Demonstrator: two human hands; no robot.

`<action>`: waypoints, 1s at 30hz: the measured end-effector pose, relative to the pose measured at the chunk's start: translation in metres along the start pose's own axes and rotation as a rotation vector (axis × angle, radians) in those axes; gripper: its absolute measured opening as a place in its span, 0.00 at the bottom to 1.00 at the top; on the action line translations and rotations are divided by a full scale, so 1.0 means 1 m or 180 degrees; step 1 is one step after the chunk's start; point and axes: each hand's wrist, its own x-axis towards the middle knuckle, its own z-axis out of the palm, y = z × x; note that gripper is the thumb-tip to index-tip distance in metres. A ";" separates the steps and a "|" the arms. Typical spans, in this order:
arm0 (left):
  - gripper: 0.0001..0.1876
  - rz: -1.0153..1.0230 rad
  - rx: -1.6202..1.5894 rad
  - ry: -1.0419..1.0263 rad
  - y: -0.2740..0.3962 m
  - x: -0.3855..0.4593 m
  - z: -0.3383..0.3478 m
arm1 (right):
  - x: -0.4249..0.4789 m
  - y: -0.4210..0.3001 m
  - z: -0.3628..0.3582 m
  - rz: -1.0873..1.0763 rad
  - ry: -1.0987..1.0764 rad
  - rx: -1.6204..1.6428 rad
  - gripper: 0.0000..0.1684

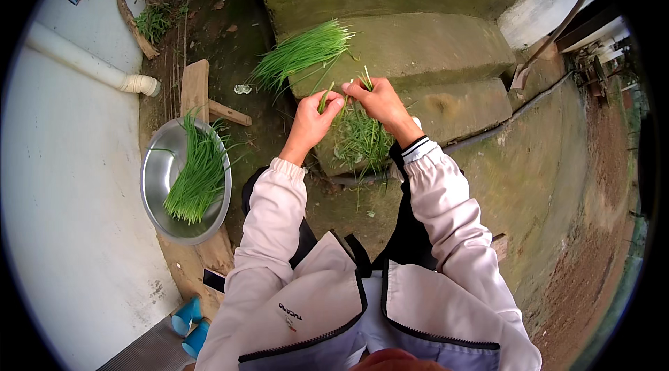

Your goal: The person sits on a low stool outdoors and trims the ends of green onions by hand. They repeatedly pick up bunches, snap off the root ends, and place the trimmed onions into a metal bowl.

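Between thumb and fingers, my left hand (315,119) pinches a few green stalks (325,97), likely chives. My right hand (380,101) sits close beside it, with pale-ended stalks (366,77) sticking up from its grip. The fingertips of both hands nearly meet. Just beyond them a thick bunch of the same long green leaves (306,55) lies on a mossy concrete step. Below my hands is a loose, tangled heap of green scraps (363,138) on the lowest step. At my left, a steel basin (157,183) holds another bunch of green leaves (196,177).
Concrete steps (428,47) rise ahead. A white wall (68,162) with a plastic pipe (89,60) stands at left. Wooden boards (194,86) lie by the basin. Nearer are a phone (214,280) and blue slippers (186,316). A dark hose (486,135) crosses the ground at right.
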 end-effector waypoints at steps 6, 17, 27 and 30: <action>0.10 -0.0110 -0.0187 -0.0120 -0.004 0.001 0.006 | 0.008 0.003 -0.025 0.0018 0.0406 0.0046 0.20; 0.07 -0.1088 -0.0866 -0.0946 0.005 -0.012 -0.020 | 0.020 0.005 -0.092 -0.0023 0.1321 0.1154 0.17; 0.07 -0.1283 -0.1149 -0.1099 -0.005 -0.022 -0.038 | 0.025 0.034 -0.145 -0.0203 0.2000 0.1977 0.12; 0.06 -0.1310 -0.1245 -0.1073 -0.006 -0.021 -0.041 | 0.025 0.038 -0.154 -0.0228 0.2202 0.2114 0.12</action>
